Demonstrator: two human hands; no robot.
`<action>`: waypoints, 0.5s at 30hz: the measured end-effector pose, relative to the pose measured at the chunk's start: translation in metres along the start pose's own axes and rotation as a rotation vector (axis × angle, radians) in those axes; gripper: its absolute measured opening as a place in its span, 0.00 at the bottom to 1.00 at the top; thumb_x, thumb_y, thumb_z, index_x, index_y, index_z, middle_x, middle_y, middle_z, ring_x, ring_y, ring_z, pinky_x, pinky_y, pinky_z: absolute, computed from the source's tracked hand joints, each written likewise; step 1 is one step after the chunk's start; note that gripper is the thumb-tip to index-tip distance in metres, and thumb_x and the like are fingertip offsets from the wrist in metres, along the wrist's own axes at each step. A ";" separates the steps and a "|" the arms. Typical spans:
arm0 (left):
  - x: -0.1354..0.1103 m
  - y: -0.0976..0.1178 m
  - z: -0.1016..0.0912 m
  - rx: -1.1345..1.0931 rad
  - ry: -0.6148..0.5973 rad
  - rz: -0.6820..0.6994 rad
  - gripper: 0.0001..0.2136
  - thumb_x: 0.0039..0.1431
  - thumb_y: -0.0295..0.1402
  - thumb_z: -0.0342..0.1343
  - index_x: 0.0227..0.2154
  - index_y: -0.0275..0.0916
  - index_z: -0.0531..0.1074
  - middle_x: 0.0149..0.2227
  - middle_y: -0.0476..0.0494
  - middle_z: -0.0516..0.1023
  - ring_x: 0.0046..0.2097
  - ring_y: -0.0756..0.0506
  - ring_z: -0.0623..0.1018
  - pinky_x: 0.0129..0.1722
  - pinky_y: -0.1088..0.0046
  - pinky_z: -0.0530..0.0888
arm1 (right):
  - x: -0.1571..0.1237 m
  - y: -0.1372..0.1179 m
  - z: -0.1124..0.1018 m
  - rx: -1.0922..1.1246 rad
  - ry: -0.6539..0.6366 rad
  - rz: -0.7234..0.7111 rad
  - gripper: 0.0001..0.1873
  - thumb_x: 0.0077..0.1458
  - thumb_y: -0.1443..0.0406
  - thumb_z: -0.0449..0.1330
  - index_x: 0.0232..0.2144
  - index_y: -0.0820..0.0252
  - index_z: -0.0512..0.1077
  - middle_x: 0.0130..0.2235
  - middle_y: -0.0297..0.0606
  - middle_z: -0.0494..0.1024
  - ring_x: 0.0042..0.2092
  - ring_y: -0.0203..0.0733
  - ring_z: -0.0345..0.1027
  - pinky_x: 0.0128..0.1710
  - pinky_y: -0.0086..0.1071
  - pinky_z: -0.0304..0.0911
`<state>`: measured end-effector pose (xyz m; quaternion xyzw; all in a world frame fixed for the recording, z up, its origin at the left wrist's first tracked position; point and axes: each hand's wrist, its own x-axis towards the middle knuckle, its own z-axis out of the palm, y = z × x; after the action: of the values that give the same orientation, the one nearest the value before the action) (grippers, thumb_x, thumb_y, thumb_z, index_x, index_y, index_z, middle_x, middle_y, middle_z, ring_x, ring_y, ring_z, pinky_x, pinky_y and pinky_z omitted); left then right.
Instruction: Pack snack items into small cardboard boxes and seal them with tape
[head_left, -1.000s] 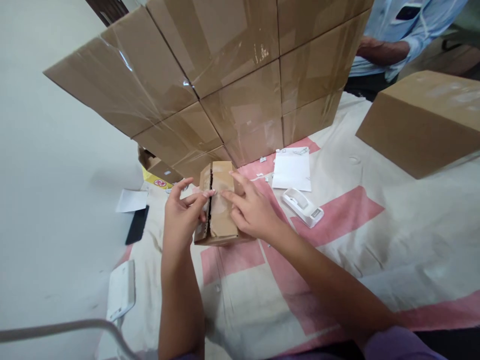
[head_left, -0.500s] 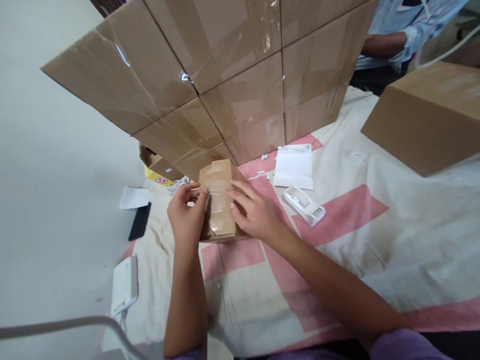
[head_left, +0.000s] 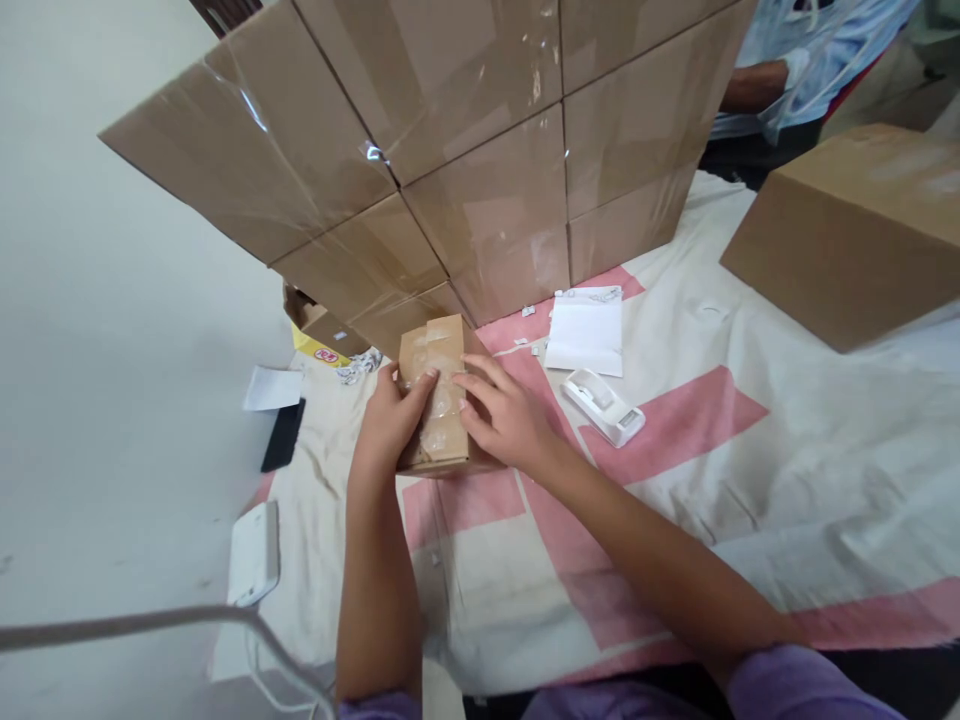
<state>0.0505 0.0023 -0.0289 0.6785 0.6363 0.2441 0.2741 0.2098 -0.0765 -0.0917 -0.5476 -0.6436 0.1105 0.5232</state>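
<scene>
A small cardboard box [head_left: 442, 436] with strips of clear tape across its top lies on the cloth, in front of a tall stack of cartons. On its left side is my left hand [head_left: 390, 420], the thumb pressed on the taped top and the fingers down along the side, partly hidden. My right hand [head_left: 510, 412] lies at the box's right edge, fingers stretched and apart, fingertips touching the top. To the right of that hand sits a white tape dispenser [head_left: 603, 406].
Stacked cartons [head_left: 487, 190] wall off the far side. A white paper sheet [head_left: 585, 332] lies beside small white scraps. At right stands a large carton [head_left: 840, 250], a person's arm [head_left: 754, 88] behind it. Leftward are a yellow box [head_left: 319, 347], a black phone-like slab [head_left: 283, 436] and a white device [head_left: 253, 553].
My left hand has gone from a pinch at the box's left top edge to a hold around its side, thumb flat on the tape. My right hand has barely moved.
</scene>
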 end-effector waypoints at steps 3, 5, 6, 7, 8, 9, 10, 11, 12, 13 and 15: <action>0.000 -0.001 0.001 0.056 -0.047 0.023 0.32 0.60 0.54 0.59 0.61 0.41 0.67 0.51 0.35 0.80 0.50 0.36 0.80 0.54 0.58 0.74 | -0.001 0.000 0.001 -0.008 -0.020 0.015 0.18 0.66 0.61 0.53 0.54 0.56 0.73 0.65 0.43 0.67 0.58 0.50 0.70 0.55 0.42 0.71; 0.001 -0.007 0.001 0.058 -0.031 0.057 0.31 0.61 0.53 0.57 0.61 0.42 0.67 0.51 0.37 0.80 0.50 0.36 0.80 0.53 0.57 0.75 | -0.003 0.000 0.002 -0.018 -0.012 0.028 0.17 0.64 0.61 0.56 0.53 0.56 0.73 0.65 0.45 0.66 0.55 0.50 0.72 0.53 0.43 0.72; 0.003 -0.011 0.002 0.043 -0.034 0.071 0.30 0.61 0.53 0.57 0.61 0.42 0.68 0.50 0.38 0.80 0.49 0.37 0.80 0.53 0.57 0.75 | -0.004 0.001 0.003 -0.024 -0.004 0.034 0.17 0.63 0.60 0.57 0.51 0.57 0.73 0.65 0.46 0.65 0.53 0.50 0.72 0.52 0.43 0.72; 0.004 -0.014 0.002 0.026 -0.043 0.085 0.29 0.62 0.52 0.57 0.61 0.42 0.68 0.49 0.38 0.81 0.49 0.37 0.80 0.52 0.58 0.76 | -0.005 0.001 0.004 -0.026 0.008 0.035 0.16 0.61 0.60 0.58 0.50 0.58 0.73 0.64 0.47 0.65 0.51 0.49 0.72 0.52 0.43 0.72; 0.006 -0.016 0.003 0.012 -0.053 0.101 0.28 0.62 0.51 0.56 0.61 0.42 0.68 0.49 0.39 0.81 0.48 0.38 0.81 0.52 0.58 0.76 | -0.006 0.002 0.005 -0.025 0.020 0.031 0.16 0.61 0.59 0.59 0.49 0.59 0.73 0.64 0.49 0.64 0.48 0.48 0.72 0.51 0.43 0.72; 0.007 -0.018 0.003 0.007 -0.061 0.121 0.27 0.62 0.50 0.56 0.61 0.43 0.69 0.49 0.39 0.81 0.49 0.38 0.81 0.53 0.58 0.76 | -0.006 0.003 0.005 -0.022 0.033 0.017 0.15 0.60 0.59 0.59 0.47 0.59 0.74 0.63 0.49 0.64 0.47 0.47 0.72 0.51 0.43 0.71; 0.009 -0.019 0.004 0.013 -0.061 0.144 0.26 0.63 0.49 0.56 0.60 0.43 0.70 0.50 0.40 0.81 0.50 0.38 0.80 0.54 0.58 0.76 | -0.006 0.003 0.004 -0.021 0.049 -0.007 0.13 0.60 0.60 0.59 0.45 0.60 0.74 0.62 0.50 0.64 0.48 0.47 0.71 0.52 0.43 0.71; 0.009 -0.018 0.004 0.029 -0.051 0.170 0.24 0.64 0.47 0.54 0.59 0.44 0.71 0.51 0.40 0.81 0.52 0.37 0.80 0.56 0.58 0.75 | -0.006 0.004 0.004 -0.024 0.069 -0.035 0.11 0.60 0.60 0.59 0.42 0.60 0.75 0.61 0.50 0.65 0.50 0.48 0.69 0.54 0.43 0.69; 0.009 -0.017 0.004 0.054 -0.036 0.196 0.22 0.65 0.45 0.53 0.58 0.45 0.73 0.53 0.40 0.80 0.54 0.37 0.79 0.58 0.57 0.74 | -0.005 0.005 0.002 -0.034 0.091 -0.060 0.09 0.60 0.61 0.60 0.39 0.59 0.75 0.60 0.50 0.65 0.54 0.50 0.67 0.57 0.44 0.66; 0.009 -0.015 0.003 0.084 -0.018 0.219 0.20 0.66 0.43 0.51 0.57 0.45 0.74 0.55 0.41 0.80 0.56 0.37 0.78 0.60 0.56 0.72 | -0.005 0.005 0.001 -0.047 0.113 -0.075 0.07 0.60 0.62 0.60 0.37 0.58 0.75 0.59 0.49 0.66 0.58 0.52 0.63 0.61 0.46 0.63; 0.006 -0.010 0.001 0.136 0.006 0.261 0.19 0.67 0.41 0.49 0.55 0.46 0.76 0.56 0.42 0.79 0.58 0.37 0.76 0.62 0.55 0.70 | -0.002 0.007 -0.003 -0.066 0.153 -0.062 0.05 0.58 0.63 0.61 0.35 0.57 0.75 0.59 0.48 0.67 0.64 0.55 0.56 0.66 0.50 0.56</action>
<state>0.0443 0.0090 -0.0372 0.7717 0.5586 0.2362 0.1914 0.2158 -0.0772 -0.0964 -0.5510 -0.6218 0.0311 0.5557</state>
